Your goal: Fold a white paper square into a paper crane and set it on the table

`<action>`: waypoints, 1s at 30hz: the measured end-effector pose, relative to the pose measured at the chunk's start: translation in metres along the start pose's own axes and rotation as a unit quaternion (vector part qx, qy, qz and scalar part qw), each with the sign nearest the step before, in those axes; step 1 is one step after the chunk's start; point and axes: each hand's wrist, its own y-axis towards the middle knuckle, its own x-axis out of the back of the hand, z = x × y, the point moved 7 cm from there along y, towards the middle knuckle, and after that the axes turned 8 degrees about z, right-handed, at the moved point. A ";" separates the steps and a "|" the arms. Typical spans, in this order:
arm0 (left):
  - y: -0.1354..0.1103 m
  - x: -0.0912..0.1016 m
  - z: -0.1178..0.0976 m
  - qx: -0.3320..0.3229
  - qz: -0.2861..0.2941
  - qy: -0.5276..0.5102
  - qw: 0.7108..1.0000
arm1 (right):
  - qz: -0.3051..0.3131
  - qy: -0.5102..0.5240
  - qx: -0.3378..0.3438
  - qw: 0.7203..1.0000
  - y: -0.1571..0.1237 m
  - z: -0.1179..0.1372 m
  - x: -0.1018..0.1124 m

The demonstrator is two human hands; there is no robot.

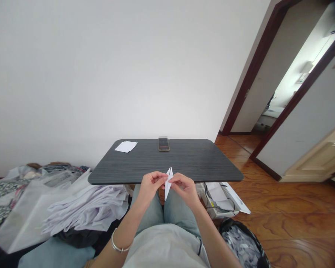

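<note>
Holding a folded white paper piece up in front of the body, just above the near edge of the dark wood-grain tabletop, the person is working with both bare hands close together. The left hand and the right hand are each pinching the paper between thumb and fingers from opposite sides, neither spread nor pressed palm to palm; exact finger placement is partly hidden by the paper. The piece is already creased into a narrow, layered shape, pointed at top and bottom, so several folds are done on it. Lying uncreased at the far left corner of the tabletop, a small stack of flat white sheets is showing no folds from this view, and a smartphone is sitting near the far edge. A silver bangle is circling the left wrist. Beside the seated person, a white bag with folded cloth is lying at left, and a dark bin of paper scraps is standing at right.
</note>
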 end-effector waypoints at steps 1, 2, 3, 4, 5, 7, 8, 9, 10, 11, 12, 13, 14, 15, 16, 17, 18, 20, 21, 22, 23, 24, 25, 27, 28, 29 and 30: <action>0.000 0.000 0.000 -0.001 -0.005 -0.004 1.000 | -0.005 -0.003 0.002 1.000 0.000 0.001 0.000; -0.001 0.001 0.000 -0.002 -0.011 -0.009 1.000 | -0.007 -0.003 -0.001 1.000 -0.001 0.001 0.000; -0.001 0.002 0.000 -0.002 -0.017 -0.013 1.000 | -0.007 -0.001 -0.006 1.000 -0.001 0.000 -0.001; -0.001 0.002 0.001 -0.001 -0.021 -0.016 1.000 | -0.006 0.002 -0.013 1.000 -0.001 -0.001 -0.002; -0.001 0.002 0.001 0.000 -0.024 -0.019 1.000 | -0.004 0.008 -0.021 1.000 -0.001 -0.003 -0.003; -0.001 0.002 0.003 0.002 -0.026 -0.023 0.999 | -0.004 0.022 -0.031 0.999 -0.001 -0.005 -0.003; 0.000 0.002 0.004 0.003 -0.025 -0.024 0.999 | -0.008 0.027 -0.033 0.999 -0.001 -0.006 -0.003; 0.000 0.002 0.004 0.002 -0.022 -0.022 1.000 | -0.014 0.032 -0.032 0.999 -0.001 -0.007 -0.003; 0.001 0.002 0.005 0.000 -0.017 -0.018 1.000 | -0.019 0.036 -0.030 0.999 0.000 -0.007 -0.002; 0.001 0.002 0.005 -0.004 -0.009 -0.011 1.000 | -0.024 0.039 -0.028 0.999 0.000 -0.007 -0.001; 0.002 0.002 0.005 -0.009 0.002 0.000 1.000 | -0.030 0.041 -0.026 0.998 0.000 -0.008 0.000; 0.002 0.002 0.004 -0.016 0.017 0.014 1.000 | -0.037 0.041 -0.023 0.998 0.000 -0.008 0.002; 0.002 0.002 0.003 -0.024 0.033 0.030 0.999 | -0.043 0.041 -0.022 0.998 0.000 -0.009 0.003; 0.002 0.002 0.002 -0.032 0.050 0.047 0.997 | -0.046 0.042 -0.020 0.998 0.000 -0.009 0.004; 0.001 0.003 0.000 -0.043 0.065 0.064 0.995 | -0.049 0.043 -0.020 0.998 0.000 -0.009 0.004; 0.000 0.003 -0.003 -0.058 0.077 0.083 0.992 | -0.052 0.046 -0.019 0.997 0.000 -0.009 0.004; -0.001 0.003 -0.007 -0.076 0.087 0.102 0.988 | -0.056 0.049 -0.019 0.997 0.000 -0.010 0.005; -0.003 0.003 -0.014 -0.114 0.098 0.137 0.979 | -0.066 0.057 -0.021 0.996 -0.001 -0.010 0.005; -0.003 0.003 -0.017 -0.130 0.100 0.151 0.975 | -0.072 0.062 -0.021 0.995 -0.001 -0.010 0.005; -0.004 0.003 -0.019 -0.143 0.100 0.162 0.971 | -0.077 0.066 -0.023 0.995 -0.001 -0.011 0.005; -0.004 0.003 -0.020 -0.152 0.097 0.169 0.969 | -0.080 0.068 -0.024 0.994 -0.002 -0.011 0.005; -0.005 0.003 -0.021 -0.159 0.092 0.175 0.967 | -0.082 0.070 -0.025 0.994 -0.002 -0.011 0.005; -0.005 0.002 -0.021 -0.165 0.085 0.181 0.966 | -0.083 0.070 -0.026 0.994 -0.002 -0.012 0.005; -0.005 0.002 -0.022 -0.178 0.073 0.190 0.963 | -0.085 0.069 -0.026 0.994 -0.002 -0.012 0.005; -0.006 0.001 -0.022 -0.185 0.066 0.195 0.961 | -0.086 0.069 -0.025 0.994 -0.002 -0.012 0.004; -0.006 0.000 -0.022 -0.192 0.060 0.199 0.959 | -0.089 0.069 -0.024 0.993 -0.002 -0.012 0.004; -0.007 0.000 -0.022 -0.198 0.054 0.202 0.958 | -0.093 0.068 -0.025 0.993 -0.002 -0.011 0.005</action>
